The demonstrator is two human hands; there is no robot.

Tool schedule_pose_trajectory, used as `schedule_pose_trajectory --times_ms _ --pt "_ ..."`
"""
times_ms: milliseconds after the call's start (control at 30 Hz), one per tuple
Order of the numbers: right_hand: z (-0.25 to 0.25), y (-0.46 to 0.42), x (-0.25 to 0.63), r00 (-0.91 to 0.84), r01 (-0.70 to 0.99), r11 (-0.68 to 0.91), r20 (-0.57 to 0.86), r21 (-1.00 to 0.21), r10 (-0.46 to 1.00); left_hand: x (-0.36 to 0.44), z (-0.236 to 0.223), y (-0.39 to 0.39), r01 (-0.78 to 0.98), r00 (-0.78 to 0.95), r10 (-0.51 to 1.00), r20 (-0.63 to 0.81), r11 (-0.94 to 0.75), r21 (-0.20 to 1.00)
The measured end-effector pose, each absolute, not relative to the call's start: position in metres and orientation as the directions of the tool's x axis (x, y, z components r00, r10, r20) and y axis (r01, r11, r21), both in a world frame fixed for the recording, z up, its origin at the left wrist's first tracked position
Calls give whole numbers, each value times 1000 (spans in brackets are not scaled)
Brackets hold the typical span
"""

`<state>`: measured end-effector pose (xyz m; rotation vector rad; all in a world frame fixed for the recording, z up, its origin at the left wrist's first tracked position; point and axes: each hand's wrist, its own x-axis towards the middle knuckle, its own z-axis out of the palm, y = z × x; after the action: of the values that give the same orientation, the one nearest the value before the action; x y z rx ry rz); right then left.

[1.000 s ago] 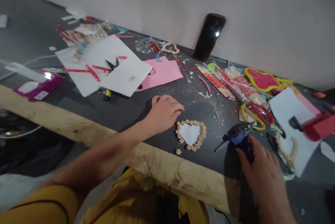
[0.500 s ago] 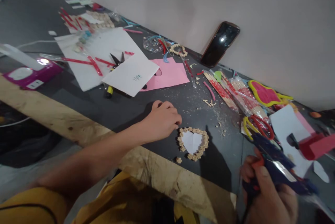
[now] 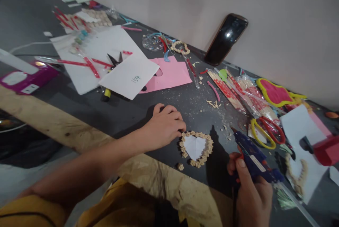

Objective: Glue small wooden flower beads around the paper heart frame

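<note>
My right hand [image 3: 249,188] grips a blue hot glue gun [image 3: 254,158], its nozzle pointing up and left over the table. A clear glue stick [image 3: 298,202] trails from the gun's rear. My left hand [image 3: 168,124] rests on the dark tabletop with loosely bent fingers somewhat apart; its fingertips reach the upper left edge of a heart [image 3: 197,147]. Small tan beads or flower-like pieces line the heart's rim around a white paper middle, with a gap at the lower left. One loose tan piece [image 3: 180,166] lies just below that gap.
Red-and-yellow scissors [image 3: 270,133] lie right of the heart, near bagged sticks [image 3: 225,87]. A phone [image 3: 226,39] leans against the wall. Pink paper [image 3: 172,75] and a white card [image 3: 129,76] lie behind my left hand. A purple device [image 3: 29,78] stands left. Wood [image 3: 169,184] edges the table.
The glue gun was lifted off the table and turned, so its nozzle now points toward the upper left. My left hand shifted slightly toward the heart's edge.
</note>
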<state>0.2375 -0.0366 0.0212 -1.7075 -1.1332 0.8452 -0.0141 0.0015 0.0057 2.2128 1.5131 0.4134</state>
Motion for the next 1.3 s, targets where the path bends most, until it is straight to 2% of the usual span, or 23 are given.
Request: schedule_pose_trajectory --times_ms 300,533,900,1100,1300 --pt "15 -35 248 323 407 -217 -82 -887 943 -13 10 3 794 368 929 -33 -296 530" --pt "14 -33 256 235 494 -167 -54 -853 970 -12 11 3 802 335 941 -45 -259 538" --pt "11 -33 259 225 521 -166 -52 -837 973 -8 10 3 781 328 944 -44 -245 574" --pt "18 -34 250 232 474 -162 -55 -865 971 -4 10 1 797 331 944 7 -283 534" --pt "20 -35 250 200 497 -139 -43 -857 979 3 10 -3 817 339 941 18 -304 489"
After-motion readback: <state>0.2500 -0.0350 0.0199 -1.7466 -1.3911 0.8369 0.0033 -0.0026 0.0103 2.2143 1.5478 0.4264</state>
